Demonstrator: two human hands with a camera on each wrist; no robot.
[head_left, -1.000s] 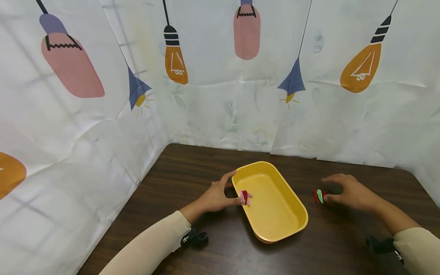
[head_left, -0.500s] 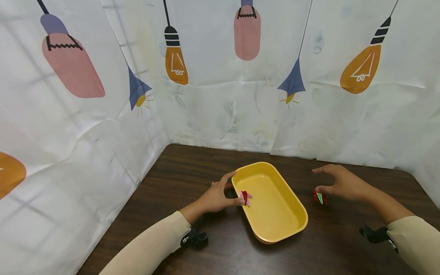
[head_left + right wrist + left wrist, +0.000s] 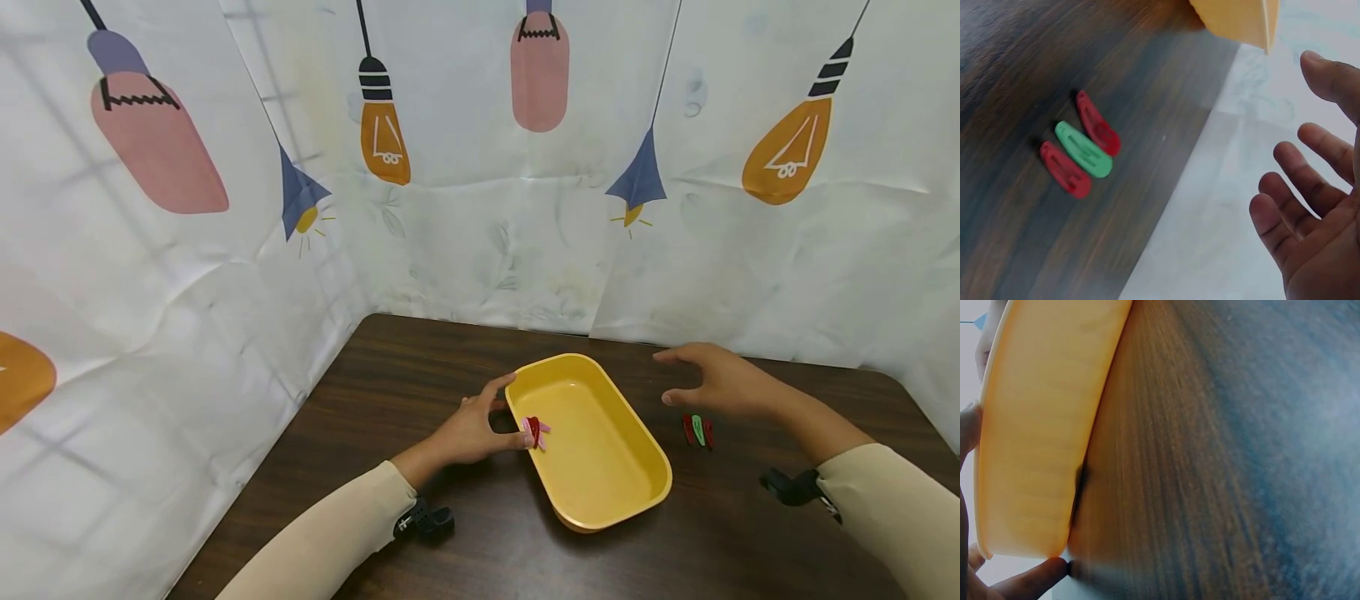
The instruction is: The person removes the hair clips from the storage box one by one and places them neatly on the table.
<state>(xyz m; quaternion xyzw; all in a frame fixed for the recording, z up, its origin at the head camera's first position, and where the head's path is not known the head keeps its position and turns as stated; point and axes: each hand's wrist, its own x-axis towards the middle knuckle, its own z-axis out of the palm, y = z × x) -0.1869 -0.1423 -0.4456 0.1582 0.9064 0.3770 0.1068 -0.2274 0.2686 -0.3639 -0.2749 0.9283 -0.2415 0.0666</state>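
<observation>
A yellow plastic tray (image 3: 600,442) stands on the table. My left hand (image 3: 471,429) grips its left side, thumb over the rim and fingers at the far corner; in the left wrist view, the fingers (image 3: 1032,581) reach round the tray's outer wall (image 3: 1041,444). Pink and red snap hair clips (image 3: 535,431) lie inside, beside that thumb. My right hand (image 3: 723,379) hovers with nothing in it, fingers spread and loosely bent. Under it, a green hair clip (image 3: 1084,150) lies between two red hair clips, one (image 3: 1099,124) nearer the tray, the other (image 3: 1065,170) farther off.
The dark wooden table (image 3: 420,350) ends at a white sheet (image 3: 465,250) printed with lamps, which hangs behind and to the left. Black straps with small devices (image 3: 425,518) sit at both wrists.
My right hand has risen away from the clips and moved left toward the tray, leaving the red and green clips fully in sight. My left hand and the tray have stayed put.
</observation>
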